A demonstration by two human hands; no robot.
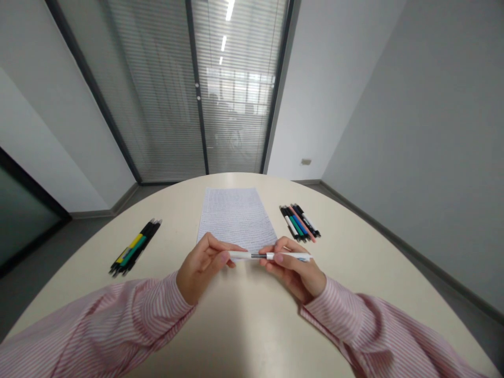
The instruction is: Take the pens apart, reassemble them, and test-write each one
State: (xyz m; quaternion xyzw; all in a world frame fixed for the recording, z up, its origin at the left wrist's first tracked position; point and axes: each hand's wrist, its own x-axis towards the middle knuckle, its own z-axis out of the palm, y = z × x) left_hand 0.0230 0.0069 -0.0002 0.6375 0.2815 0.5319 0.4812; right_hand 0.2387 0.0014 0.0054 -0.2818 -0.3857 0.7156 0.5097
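Observation:
In front of my chest, a white pen is held level between my two hands, its two parts apart with a thin dark length showing between them. My left hand pinches one white pen part between thumb and fingers. The other white pen part, with a bluish mark near its outer end, is in my right hand, the thumb pressed along it. Both hands are closed, just above the near edge of a sheet of paper covered in lines of writing.
Several pens, black with yellow and green parts, lie bundled to the left on the round cream table. More pens in white, green, blue, pink and black lie side by side to the right. Glass panels with blinds stand beyond.

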